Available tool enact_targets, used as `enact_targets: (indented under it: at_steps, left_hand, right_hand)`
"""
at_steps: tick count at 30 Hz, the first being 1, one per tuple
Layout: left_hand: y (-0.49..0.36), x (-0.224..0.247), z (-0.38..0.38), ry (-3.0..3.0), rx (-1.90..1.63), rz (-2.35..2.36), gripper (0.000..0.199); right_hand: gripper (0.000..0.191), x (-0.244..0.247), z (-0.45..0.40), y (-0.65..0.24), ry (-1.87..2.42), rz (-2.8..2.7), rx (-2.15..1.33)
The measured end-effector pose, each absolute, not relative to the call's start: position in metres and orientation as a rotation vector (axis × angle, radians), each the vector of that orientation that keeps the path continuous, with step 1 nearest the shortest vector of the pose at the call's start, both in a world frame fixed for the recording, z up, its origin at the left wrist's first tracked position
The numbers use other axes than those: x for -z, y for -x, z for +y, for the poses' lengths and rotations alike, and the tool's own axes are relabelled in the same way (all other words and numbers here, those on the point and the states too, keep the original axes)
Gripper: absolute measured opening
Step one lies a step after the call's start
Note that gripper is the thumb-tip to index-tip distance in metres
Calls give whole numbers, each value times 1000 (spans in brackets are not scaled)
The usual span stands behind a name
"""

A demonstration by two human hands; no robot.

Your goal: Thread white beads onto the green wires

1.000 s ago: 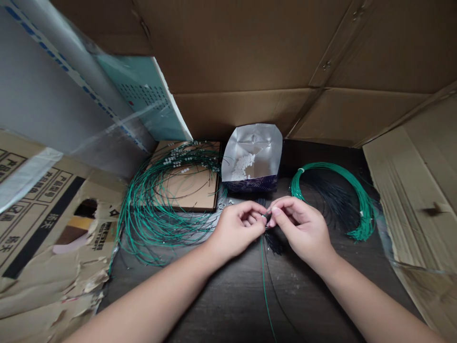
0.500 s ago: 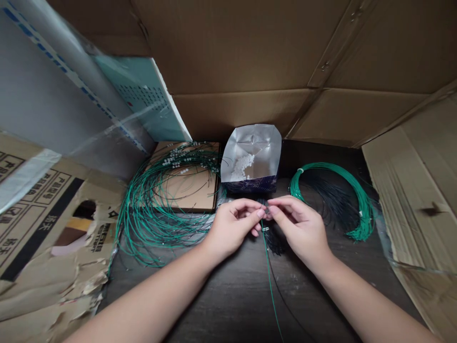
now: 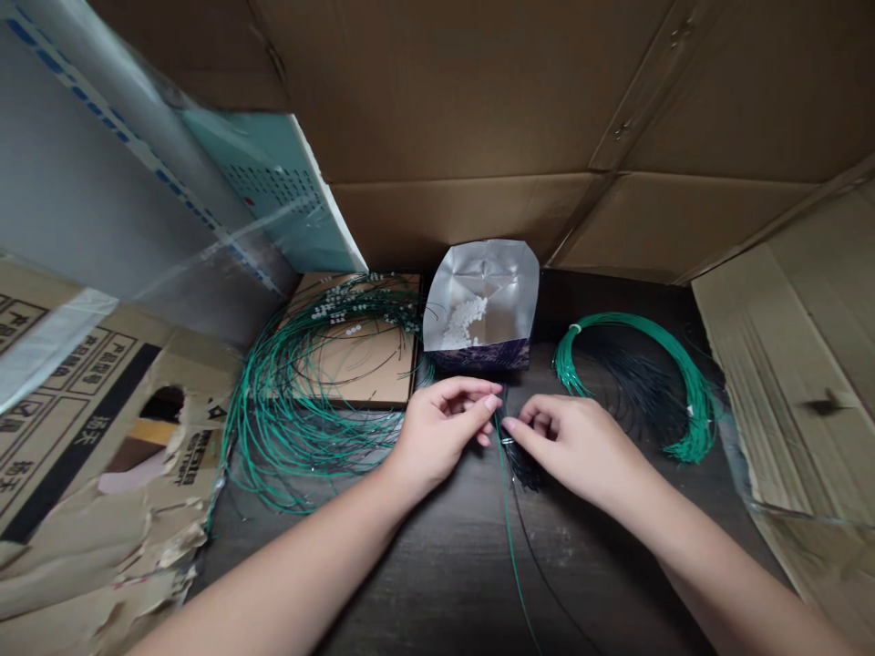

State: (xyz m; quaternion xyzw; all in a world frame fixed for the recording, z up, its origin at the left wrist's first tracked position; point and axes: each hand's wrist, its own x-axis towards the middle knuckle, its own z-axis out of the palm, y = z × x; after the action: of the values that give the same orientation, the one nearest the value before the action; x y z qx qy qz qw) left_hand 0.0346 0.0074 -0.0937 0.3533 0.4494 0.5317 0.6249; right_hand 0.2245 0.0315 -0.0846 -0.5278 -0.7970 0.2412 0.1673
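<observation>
My left hand (image 3: pixel 447 421) pinches the upper end of a thin green wire (image 3: pixel 512 538) between thumb and index finger, in front of the pouch. From there the wire runs down toward the front edge of the view. Beside it trails a thin black wire (image 3: pixel 540 562). A bundle of black wires (image 3: pixel 523 469), bound with a white tie, lies between my hands. My right hand (image 3: pixel 578 437) is closed, thumb and curled fingers at the top of this bundle; black strands show at its fingertips, though its exact grip is partly hidden.
An open silver-lined pouch (image 3: pixel 502 301) holds small white pieces (image 3: pixel 465 319). Left, a loose coil of green wires (image 3: pixel 273 437) with white pieces lies partly over a flat cardboard box (image 3: pixel 375 374). A tied green coil (image 3: pixel 684 374) lies right. Cardboard walls (image 3: pixel 451 91) surround the dark table (image 3: pixel 424 583).
My right hand has moved away from my left fingertips, down toward the black bundle, and its wrist has turned. My left hand stays nearly in place; the hanging green wire has shifted slightly left.
</observation>
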Motion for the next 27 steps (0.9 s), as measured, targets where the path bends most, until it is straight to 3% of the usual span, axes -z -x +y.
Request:
enact_targets:
  at_steps: [4,12,17,22,27]
  left_hand:
    - [-35,92,7,-777,-1220,1007,41]
    - [-28,97,10,-769,-1209,966,39]
    - [-27,96,10,-784,-1165,948,37]
    - [-28,94,11,-797,-1177,950,37]
    - [-27,96,11,-771,-1188,929,37]
  right_hand:
    - [18,91,30,-219,1478,-2212,-712]
    - [32,88,28,-216,1558,-2196,-738]
    - [19,92,27,-214,1533,-2167,-715]
    - [31,94,27,-212,1558,-2146,-662]
    - [17,98,26,-211,1466,-2058,-560]
